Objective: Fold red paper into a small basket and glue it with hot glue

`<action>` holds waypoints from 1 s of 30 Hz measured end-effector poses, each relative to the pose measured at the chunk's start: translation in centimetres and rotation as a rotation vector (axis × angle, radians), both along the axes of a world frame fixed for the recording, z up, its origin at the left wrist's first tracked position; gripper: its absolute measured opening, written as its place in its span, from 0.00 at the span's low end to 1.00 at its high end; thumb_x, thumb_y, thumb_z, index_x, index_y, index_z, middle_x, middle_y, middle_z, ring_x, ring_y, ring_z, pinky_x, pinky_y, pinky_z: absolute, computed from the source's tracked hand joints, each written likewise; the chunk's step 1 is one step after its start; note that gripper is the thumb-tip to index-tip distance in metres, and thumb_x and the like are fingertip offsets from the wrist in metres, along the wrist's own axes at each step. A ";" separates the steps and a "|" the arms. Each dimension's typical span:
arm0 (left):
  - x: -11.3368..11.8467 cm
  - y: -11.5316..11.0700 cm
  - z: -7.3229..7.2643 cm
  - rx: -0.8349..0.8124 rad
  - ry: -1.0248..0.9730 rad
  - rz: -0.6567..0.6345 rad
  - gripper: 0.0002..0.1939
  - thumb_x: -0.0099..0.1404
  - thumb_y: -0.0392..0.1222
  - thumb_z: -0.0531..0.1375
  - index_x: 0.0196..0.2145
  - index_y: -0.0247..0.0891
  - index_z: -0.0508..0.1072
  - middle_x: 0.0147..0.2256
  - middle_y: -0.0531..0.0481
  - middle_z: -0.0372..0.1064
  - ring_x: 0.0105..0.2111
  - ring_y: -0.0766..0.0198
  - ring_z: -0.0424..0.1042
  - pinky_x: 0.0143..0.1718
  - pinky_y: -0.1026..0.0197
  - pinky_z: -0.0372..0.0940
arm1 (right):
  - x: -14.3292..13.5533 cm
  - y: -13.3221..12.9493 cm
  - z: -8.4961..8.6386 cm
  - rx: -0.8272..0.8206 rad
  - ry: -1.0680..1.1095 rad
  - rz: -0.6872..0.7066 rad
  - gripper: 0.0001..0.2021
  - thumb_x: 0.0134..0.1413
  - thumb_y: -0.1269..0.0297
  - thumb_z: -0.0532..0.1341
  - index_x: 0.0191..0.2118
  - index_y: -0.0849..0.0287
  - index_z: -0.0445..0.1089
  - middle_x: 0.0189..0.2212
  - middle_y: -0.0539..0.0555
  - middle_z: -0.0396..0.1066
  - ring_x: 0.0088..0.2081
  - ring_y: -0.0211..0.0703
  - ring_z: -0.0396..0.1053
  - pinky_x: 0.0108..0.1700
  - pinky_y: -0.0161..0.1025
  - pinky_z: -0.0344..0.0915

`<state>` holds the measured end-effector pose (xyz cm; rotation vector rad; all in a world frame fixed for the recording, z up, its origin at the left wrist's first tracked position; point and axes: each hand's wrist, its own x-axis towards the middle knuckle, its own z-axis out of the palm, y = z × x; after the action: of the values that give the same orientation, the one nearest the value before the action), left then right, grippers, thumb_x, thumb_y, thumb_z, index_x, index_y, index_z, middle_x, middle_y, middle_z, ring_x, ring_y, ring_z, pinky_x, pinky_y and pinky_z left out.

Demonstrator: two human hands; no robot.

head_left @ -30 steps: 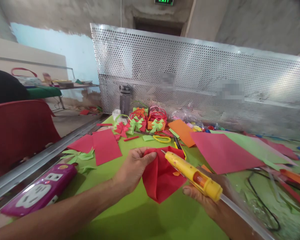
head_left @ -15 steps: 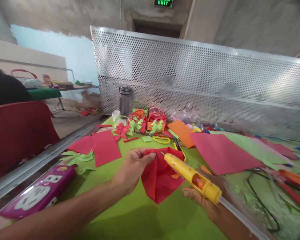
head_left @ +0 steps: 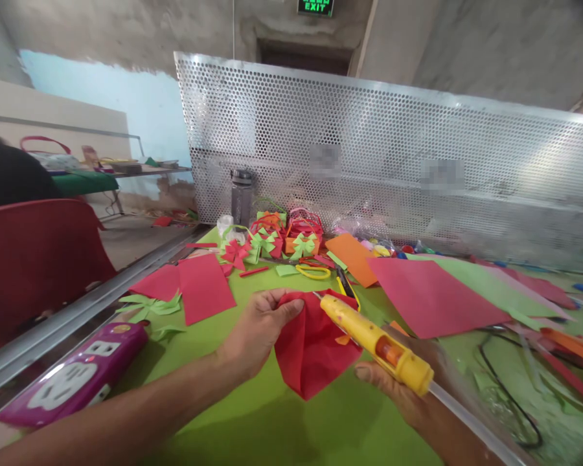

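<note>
Between the thumb and fingers of my left hand (head_left: 265,323) is pinched the top left corner of a folded red paper (head_left: 304,362), which hangs above the green tabletop (head_left: 233,421). My right hand (head_left: 398,395) is closed around a yellow glue gun (head_left: 369,336) with a clear glue stick in its rear end. The gun's metal nozzle points left and lies at the paper's upper edge, just right of my left thumb; whether it touches cannot be made out. A small orange piece (head_left: 342,339) shows by the paper beneath the gun.
Yellow-handled scissors (head_left: 315,272) lie behind the paper. Small paper baskets (head_left: 302,243) with bows stand farther back beside a grey bottle (head_left: 241,197). A purple power strip (head_left: 78,375) is at left, red sheets (head_left: 206,288) (head_left: 437,298) on both sides. A perforated metal panel (head_left: 369,142) borders the back.
Almost nothing differs. The glue gun has shifted very slightly right, and the lower part of the red paper has swung a little down and right.
</note>
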<state>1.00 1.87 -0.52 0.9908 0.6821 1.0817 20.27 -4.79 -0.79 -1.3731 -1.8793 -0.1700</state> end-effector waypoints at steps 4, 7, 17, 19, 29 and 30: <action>-0.1 0.0 0.1 0.000 0.005 0.005 0.09 0.50 0.41 0.66 0.23 0.32 0.73 0.21 0.49 0.72 0.21 0.66 0.70 0.25 0.65 0.65 | 0.0 0.0 0.0 -0.050 -0.038 0.001 0.15 0.49 0.52 0.56 0.21 0.55 0.56 0.12 0.45 0.58 0.14 0.37 0.57 0.16 0.33 0.51; -0.1 0.0 0.2 -0.004 0.006 0.017 0.08 0.50 0.40 0.66 0.24 0.32 0.73 0.22 0.49 0.72 0.22 0.66 0.70 0.26 0.65 0.66 | 0.0 0.1 0.0 -0.014 -0.039 -0.008 0.16 0.48 0.50 0.56 0.21 0.55 0.58 0.12 0.45 0.58 0.14 0.37 0.57 0.16 0.33 0.52; 0.0 0.0 0.2 -0.010 0.014 0.015 0.09 0.49 0.41 0.66 0.24 0.32 0.73 0.21 0.48 0.72 0.21 0.64 0.70 0.25 0.65 0.66 | -0.2 0.0 0.6 0.008 -0.092 -0.003 0.17 0.47 0.49 0.57 0.19 0.56 0.58 0.11 0.45 0.57 0.13 0.34 0.56 0.15 0.32 0.51; 0.0 0.1 0.1 -0.008 0.021 0.009 0.09 0.49 0.41 0.66 0.23 0.32 0.73 0.21 0.48 0.71 0.21 0.65 0.70 0.25 0.65 0.66 | -0.1 0.0 0.7 -0.011 -0.089 -0.001 0.17 0.48 0.50 0.57 0.20 0.57 0.58 0.12 0.44 0.57 0.13 0.34 0.56 0.15 0.31 0.51; -0.1 -0.1 0.3 0.015 0.030 -0.004 0.08 0.51 0.41 0.65 0.24 0.32 0.73 0.20 0.49 0.71 0.21 0.65 0.69 0.25 0.65 0.65 | 0.9 0.1 0.7 -0.048 -0.273 0.096 0.13 0.51 0.56 0.57 0.23 0.57 0.57 0.12 0.44 0.58 0.13 0.32 0.58 0.14 0.29 0.52; -0.1 -0.1 0.3 0.015 0.029 -0.005 0.08 0.51 0.41 0.65 0.24 0.32 0.73 0.20 0.49 0.71 0.21 0.65 0.69 0.25 0.65 0.65 | 0.9 0.1 0.8 -0.053 -0.277 0.093 0.13 0.51 0.57 0.57 0.23 0.57 0.57 0.12 0.44 0.58 0.13 0.32 0.57 0.14 0.29 0.52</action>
<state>0.93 1.78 -0.22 1.0224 0.6952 1.0717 21.15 -4.73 0.01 -1.3492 -2.1856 -0.2769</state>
